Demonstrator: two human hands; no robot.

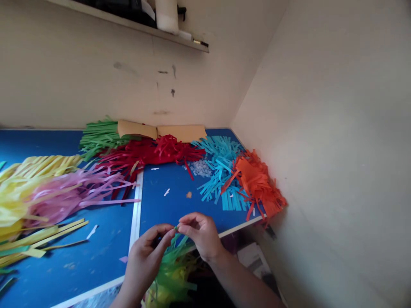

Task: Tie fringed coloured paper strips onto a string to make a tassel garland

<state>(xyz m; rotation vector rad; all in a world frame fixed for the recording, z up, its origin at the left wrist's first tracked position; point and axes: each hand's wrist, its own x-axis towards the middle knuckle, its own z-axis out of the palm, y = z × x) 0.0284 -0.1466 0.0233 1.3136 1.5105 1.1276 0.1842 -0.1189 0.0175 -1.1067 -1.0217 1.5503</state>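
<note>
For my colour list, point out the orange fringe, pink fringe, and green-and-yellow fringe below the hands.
Orange fringe [256, 176]: head view, middle of the pile.
Pink fringe [66, 202]: head view, wide middle part.
Green-and-yellow fringe [172, 266]: head view, green upper part.

The left forearm [125, 293] rises from the bottom edge, while the right forearm [245, 280] slants in from the lower right. The left hand [144, 252] and the right hand [203, 237] meet at their fingertips, each with thumb and index finger pinched and the index finger arched above the thumb. The other fingers seem curled in, though they are mostly hidden. Both forearms are bare.
</note>
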